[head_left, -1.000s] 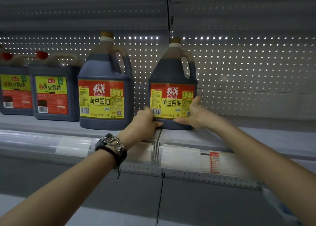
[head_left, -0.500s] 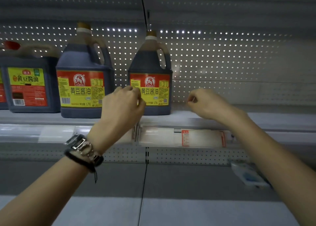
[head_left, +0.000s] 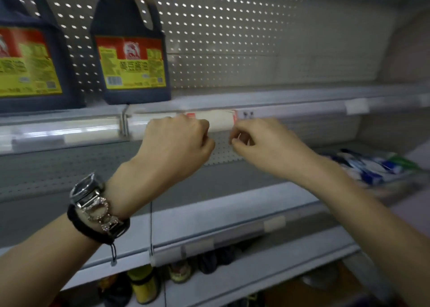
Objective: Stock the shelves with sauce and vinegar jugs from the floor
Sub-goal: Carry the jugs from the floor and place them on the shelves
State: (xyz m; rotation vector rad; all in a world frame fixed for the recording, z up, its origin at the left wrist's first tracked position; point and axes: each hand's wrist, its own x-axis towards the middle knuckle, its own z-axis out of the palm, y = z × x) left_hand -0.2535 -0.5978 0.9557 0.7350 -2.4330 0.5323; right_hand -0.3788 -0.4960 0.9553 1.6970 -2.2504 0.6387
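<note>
Both hands have come down off the soy sauce jug, which stands on the upper shelf beside a second jug. The left hand and right hand hang before the price strip, fingers curled, holding nothing. Blue-white packets lie on the shelf below, at the right.

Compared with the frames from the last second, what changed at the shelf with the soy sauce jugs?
Both hands let go of the right jug. The left hand and right hand drew back and down, and now sit with curled fingers before the price rail, holding nothing. The view tipped downward. Unchanged: that jug stands upright on the shelf beside the left jug.
</note>
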